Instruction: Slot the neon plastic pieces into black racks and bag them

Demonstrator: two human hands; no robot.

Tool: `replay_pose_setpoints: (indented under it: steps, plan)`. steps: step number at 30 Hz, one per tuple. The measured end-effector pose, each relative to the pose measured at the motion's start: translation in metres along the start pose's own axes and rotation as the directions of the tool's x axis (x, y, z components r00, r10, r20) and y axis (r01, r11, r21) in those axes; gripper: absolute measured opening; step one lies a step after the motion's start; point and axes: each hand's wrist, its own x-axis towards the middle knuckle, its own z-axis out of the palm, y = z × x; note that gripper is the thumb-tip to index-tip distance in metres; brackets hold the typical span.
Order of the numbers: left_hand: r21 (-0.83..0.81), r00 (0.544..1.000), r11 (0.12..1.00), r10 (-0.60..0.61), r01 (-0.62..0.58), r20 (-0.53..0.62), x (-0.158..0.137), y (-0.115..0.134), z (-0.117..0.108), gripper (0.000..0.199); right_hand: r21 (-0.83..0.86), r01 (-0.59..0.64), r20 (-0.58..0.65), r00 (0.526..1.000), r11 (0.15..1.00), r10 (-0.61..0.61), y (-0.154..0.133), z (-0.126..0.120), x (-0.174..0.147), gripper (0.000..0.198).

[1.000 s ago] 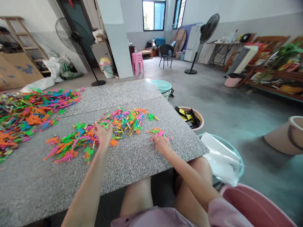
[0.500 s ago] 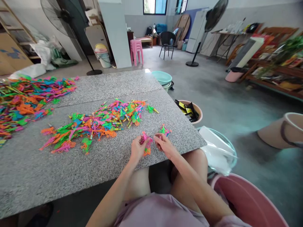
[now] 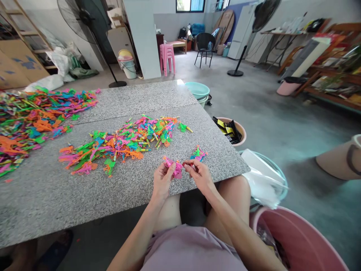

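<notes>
My left hand [image 3: 162,180] is closed on a pink openwork plastic toy piece [image 3: 177,171] just above the front edge of the table. At the piece's right side, the fingertips of my right hand [image 3: 200,176] pinch a small dark-red, stick-like part [image 3: 188,164]; its exact kind is too small to tell. Just beyond my right hand lies a small cluster of green, pink and blue plastic pieces [image 3: 198,153]. Farther left spreads a heap of mixed bright plastic pieces [image 3: 132,139], some with striped yellow tubes. A single green piece [image 3: 182,127] lies at its right end.
A bigger heap of such pieces [image 3: 47,116] covers the far left of the speckled stone table [image 3: 113,203]. Beside its right edge stand a teal basin [image 3: 199,89], a tub with black items [image 3: 239,136], a clear plastic sheet [image 3: 258,177] and a large pink tub [image 3: 301,237].
The pink piece has turned and shows more fully between my hands. Orange and green parts seen below it before no longer show there. A dark-red part now shows at my right fingertips.
</notes>
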Motion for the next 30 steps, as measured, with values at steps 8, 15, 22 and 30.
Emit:
replay_pose_setpoints:
  steps: [8, 15, 22, 30]
  plan:
    - [-0.014, 1.0, 0.999, -0.03, 0.03, -0.001, -0.003, 0.005, 0.001, 0.04, 0.049, -0.027, 0.008, 1.0, 0.998, 0.027, -0.006, 0.0, -0.007, 0.029]
    - [0.028, 0.999, 0.999, 0.022, -0.022, -0.027, -0.005, 0.005, 0.002, 0.038, -0.039, -0.001, 0.028, 1.0, 0.999, 0.002, -0.006, 0.0, -0.007, 0.025]
    - [0.187, 0.988, 0.975, 0.139, -0.124, -0.071, 0.007, 0.011, 0.006, 0.041, -0.012, 0.018, 0.065, 0.998, 1.0, -0.018, 0.0, 0.013, -0.002, 0.028]
    - [0.535, 0.925, 0.838, 0.284, -0.112, -0.251, 0.109, 0.062, -0.038, 0.049, -0.106, -0.003, -0.253, 0.967, 0.994, -0.024, 0.029, -0.017, 0.005, 0.039]
